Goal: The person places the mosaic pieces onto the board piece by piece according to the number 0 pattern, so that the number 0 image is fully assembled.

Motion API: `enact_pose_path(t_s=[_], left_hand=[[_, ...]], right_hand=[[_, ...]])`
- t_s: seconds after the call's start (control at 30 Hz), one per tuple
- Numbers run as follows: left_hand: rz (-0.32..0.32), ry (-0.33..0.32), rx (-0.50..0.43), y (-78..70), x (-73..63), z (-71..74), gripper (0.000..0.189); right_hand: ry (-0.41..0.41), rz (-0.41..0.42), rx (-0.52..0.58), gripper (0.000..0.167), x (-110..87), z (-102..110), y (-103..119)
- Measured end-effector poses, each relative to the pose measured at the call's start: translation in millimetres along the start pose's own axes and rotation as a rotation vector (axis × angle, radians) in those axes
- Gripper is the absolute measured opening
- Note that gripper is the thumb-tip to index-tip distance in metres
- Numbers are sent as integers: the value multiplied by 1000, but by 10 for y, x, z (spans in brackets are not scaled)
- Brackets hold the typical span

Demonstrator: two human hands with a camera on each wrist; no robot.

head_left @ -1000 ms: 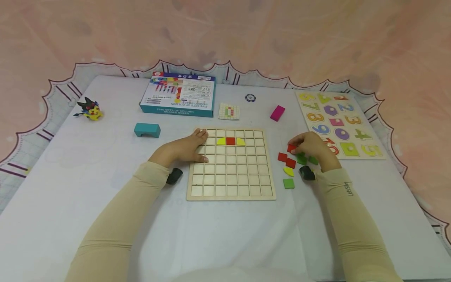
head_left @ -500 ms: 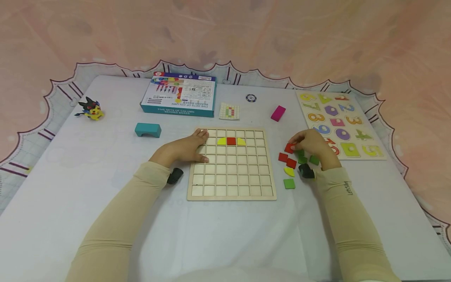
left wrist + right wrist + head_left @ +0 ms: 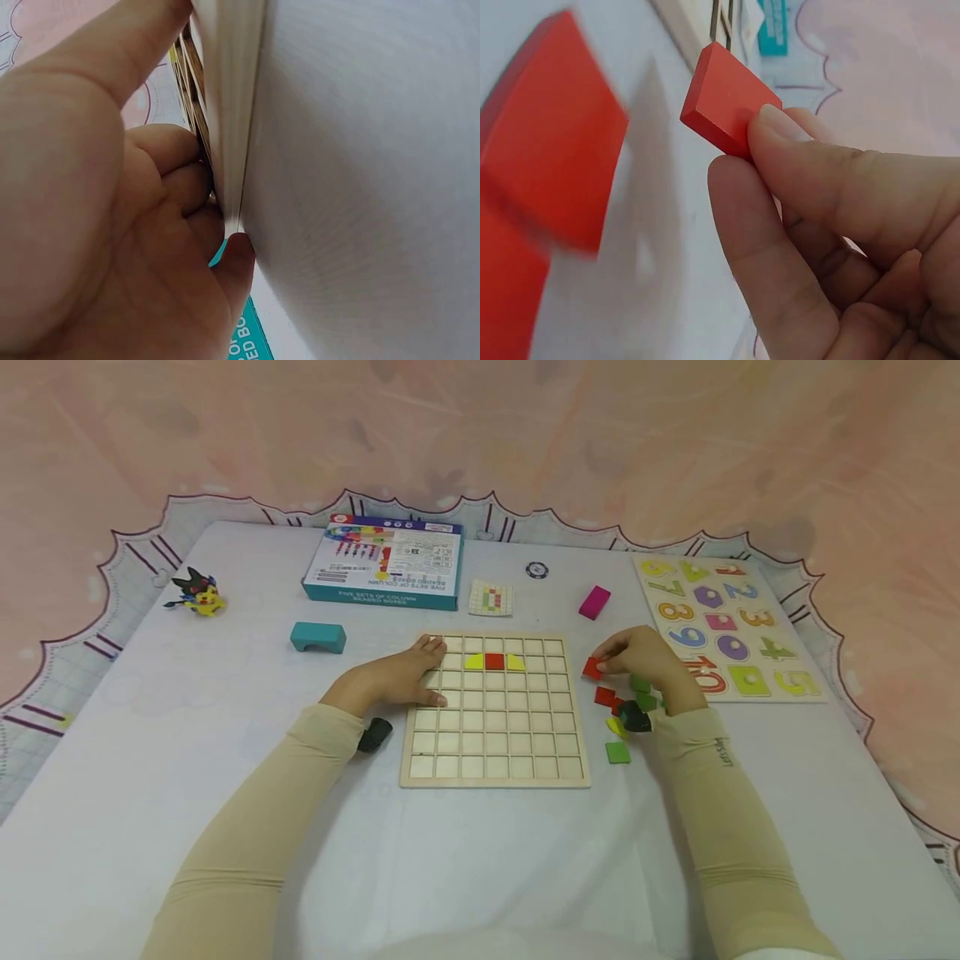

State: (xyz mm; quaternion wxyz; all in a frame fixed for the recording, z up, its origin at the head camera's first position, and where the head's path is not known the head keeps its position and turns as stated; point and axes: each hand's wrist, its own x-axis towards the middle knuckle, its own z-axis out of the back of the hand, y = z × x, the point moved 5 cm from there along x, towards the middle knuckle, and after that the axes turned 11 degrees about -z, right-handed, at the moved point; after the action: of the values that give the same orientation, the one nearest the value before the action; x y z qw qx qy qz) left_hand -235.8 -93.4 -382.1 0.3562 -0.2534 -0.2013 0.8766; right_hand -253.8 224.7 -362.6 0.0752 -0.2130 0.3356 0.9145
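My right hand (image 3: 647, 658) pinches a red square tile (image 3: 724, 97) between thumb and fingers, to the right of a wooden grid board (image 3: 495, 780). My left hand (image 3: 392, 678) rests on the board's left edge, its fingers spread over the frame. Up close in the left wrist view, its fingertips lie along the wooden rim (image 3: 232, 112). In the board's second row from the back, a red square tile (image 3: 494, 662) sits between two yellow curved tiles (image 3: 475, 662). Below my right hand lie loose red tiles (image 3: 604, 696), green tiles (image 3: 618, 752) and a yellow tile (image 3: 616, 727), partly hidden by the wrist camera.
Behind the board are a small pattern card (image 3: 491, 598), a blue box (image 3: 384, 564), a poker chip (image 3: 537, 570) and a magenta block (image 3: 594, 602). A number puzzle (image 3: 731, 627) lies at right. A teal arch block (image 3: 318, 637) and a yellow toy figure (image 3: 201, 595) are at left.
My right hand has moved left with the red tile, away from the loose pile and closer to the board. My left hand has stayed on the board's edge.
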Motion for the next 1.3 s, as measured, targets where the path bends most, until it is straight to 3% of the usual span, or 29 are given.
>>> enact_pose_path(t_s=[0.33, 0.67, 0.97, 1.3], left_hand=[[-19, -1, 12, -17, -15, 10, 92], [2, 0, -1, -5, 2, 15, 93], [-3, -8, -8, 11, 6, 0, 93], [-11, -7, -6, 9, 3, 1, 93]], right_hand=[[32, 82, 37, 23, 90, -276, 330], [86, 140, 21, 18, 86, -580, 693], [133, 129, -4, 14, 92, -744, 787], [109, 120, -89, 12, 78, -783, 817]])
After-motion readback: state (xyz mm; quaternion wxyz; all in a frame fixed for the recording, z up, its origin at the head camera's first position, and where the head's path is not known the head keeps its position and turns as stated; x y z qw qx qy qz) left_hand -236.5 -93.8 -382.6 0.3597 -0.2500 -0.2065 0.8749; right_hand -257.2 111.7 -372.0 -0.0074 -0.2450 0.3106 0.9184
